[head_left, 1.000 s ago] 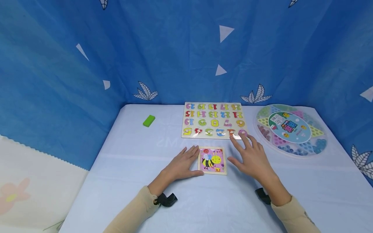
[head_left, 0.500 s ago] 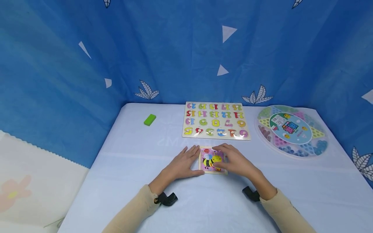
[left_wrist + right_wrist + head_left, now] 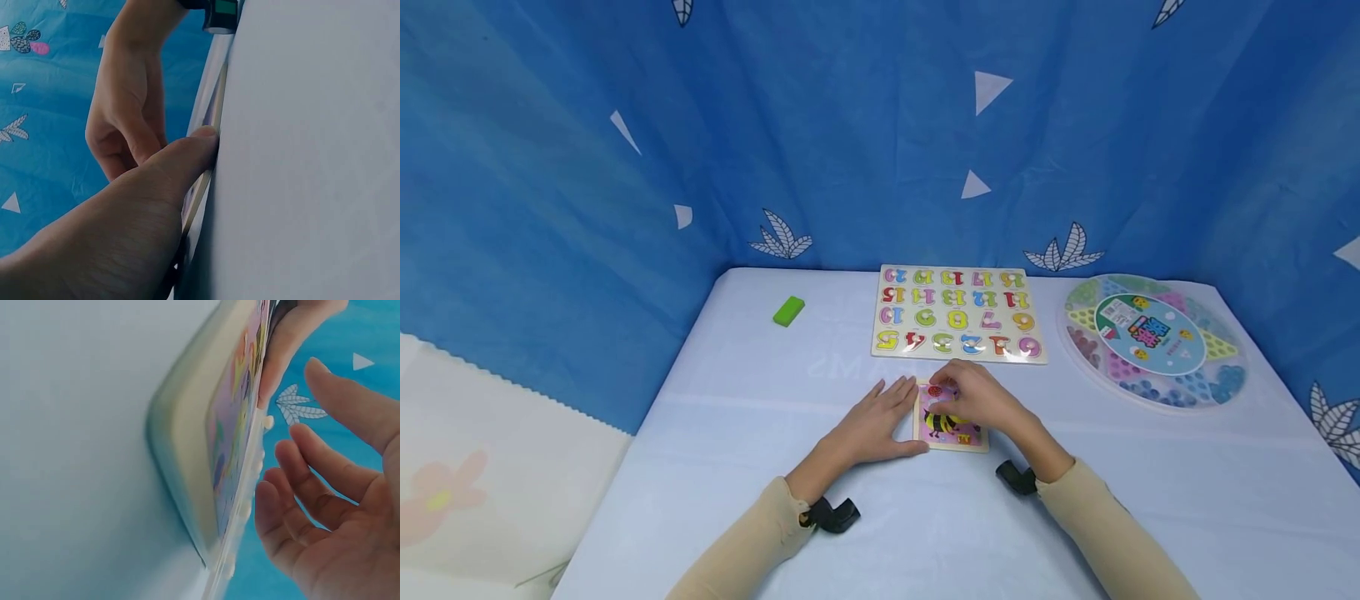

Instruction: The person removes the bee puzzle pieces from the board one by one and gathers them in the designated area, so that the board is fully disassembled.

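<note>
A small square wooden jigsaw puzzle with a bee picture lies on the white-covered table. My left hand rests at its left side, fingertips by the upper left corner and thumb along the lower left. In the left wrist view that thumb touches the puzzle's pale edge. Over the puzzle's upper part hovers my right hand, hiding some of the picture. The right wrist view shows this hand's fingers gently bent, a gap between them and the thumb, with nothing held.
Behind the puzzle lies a number board with coloured digits. A round transparent star-patterned game box sits at the right. One green block lies at the back left. A blue curtain hangs behind the table.
My right hand has come leftward from beside the puzzle to above it, then toward its upper part. The left hand has kept its place at the puzzle's left side.
</note>
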Motion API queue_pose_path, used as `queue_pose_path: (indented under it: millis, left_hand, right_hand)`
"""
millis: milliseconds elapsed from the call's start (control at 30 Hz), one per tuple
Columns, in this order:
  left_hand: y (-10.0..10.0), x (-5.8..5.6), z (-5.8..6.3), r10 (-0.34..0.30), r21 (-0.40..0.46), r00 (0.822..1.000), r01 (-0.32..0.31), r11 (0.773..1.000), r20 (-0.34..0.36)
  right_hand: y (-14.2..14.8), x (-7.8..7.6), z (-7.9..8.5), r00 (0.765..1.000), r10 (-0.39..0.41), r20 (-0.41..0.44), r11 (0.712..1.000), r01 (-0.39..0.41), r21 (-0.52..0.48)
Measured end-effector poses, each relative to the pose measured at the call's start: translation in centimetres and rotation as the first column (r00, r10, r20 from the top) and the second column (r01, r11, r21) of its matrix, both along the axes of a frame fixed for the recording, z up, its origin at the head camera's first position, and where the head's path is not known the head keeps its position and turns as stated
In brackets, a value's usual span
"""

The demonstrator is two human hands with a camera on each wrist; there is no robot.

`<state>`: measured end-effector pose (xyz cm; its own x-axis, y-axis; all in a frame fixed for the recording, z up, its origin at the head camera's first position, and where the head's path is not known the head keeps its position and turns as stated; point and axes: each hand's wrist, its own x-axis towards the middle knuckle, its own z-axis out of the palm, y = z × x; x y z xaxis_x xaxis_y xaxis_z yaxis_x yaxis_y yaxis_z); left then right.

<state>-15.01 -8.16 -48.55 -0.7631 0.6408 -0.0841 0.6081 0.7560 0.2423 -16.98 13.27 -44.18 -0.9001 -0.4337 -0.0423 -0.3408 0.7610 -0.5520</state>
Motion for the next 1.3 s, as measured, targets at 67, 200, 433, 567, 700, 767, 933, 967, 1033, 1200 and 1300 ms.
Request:
queue_pose_path:
  millis: [67,200,433,567,700,767,933,967,1033,1200,1300]
  left_hand:
    - [0.0,0.0,0.0,0.001,0.0,1.0,-0.001,1.0,0.006]
    - [-0.1,0.1,-0.1,0.002,-0.002,1.0,-0.002,1.0,0.014]
    - [-0.1,0.2,-0.1,0.008,-0.004,0.999,-0.008,1.0,0.033]
    - [-0.1,0.2,-0.2,0.01,0.005,0.999,-0.01,1.0,0.037]
    - [-0.1,0.3,-0.2,0.014,0.007,0.999,-0.014,1.0,0.038]
    - [0.0,0.2,-0.2,0.017,0.0,0.999,-0.017,1.0,0.037]
    - [0.1,0.2,-0.2,0.025,-0.011,0.999,-0.025,1.0,0.039]
    - [0.2,0.2,-0.1,0.026,-0.012,0.999,-0.025,1.0,0.041]
    - [0.2,0.2,-0.1,0.024,-0.012,0.999,-0.024,1.0,0.043]
    - [0.3,0.2,0.1,0.026,-0.022,0.999,-0.025,0.999,0.047]
    - [0.3,0.1,0.1,0.03,-0.026,0.998,-0.029,0.999,0.051]
  right_hand:
    - [-0.1,-0.3,-0.2,1.0,0.004,0.013,1.0,-0.004,0.015]
    - [-0.3,-0.8,-0.4,0.999,0.01,0.044,0.999,-0.012,0.038]
    - [-0.4,-1.2,-0.7,0.996,0.014,0.089,0.998,-0.019,0.053]
    - [-0.3,-1.3,-1.0,0.996,0.014,0.089,0.998,-0.019,0.053]
    - [-0.4,-1.6,-1.4,0.997,0.019,0.074,0.997,-0.025,0.074]
    - [-0.4,-1.6,-1.4,0.998,0.023,0.064,0.995,-0.029,0.09]
    - [-0.5,-1.5,-1.1,0.999,0.021,0.034,0.991,-0.025,0.13]
    - [-0.5,-1.5,-1.0,0.999,0.02,0.029,0.99,-0.024,0.136]
    - [-0.5,-1.5,-0.8,1.0,0.018,0.023,0.989,-0.021,0.146]
    - [-0.7,-1.6,-0.6,0.999,0.022,0.027,0.991,-0.025,0.135]
    - [-0.8,-1.8,-0.6,0.998,0.018,0.056,0.995,-0.024,0.1]
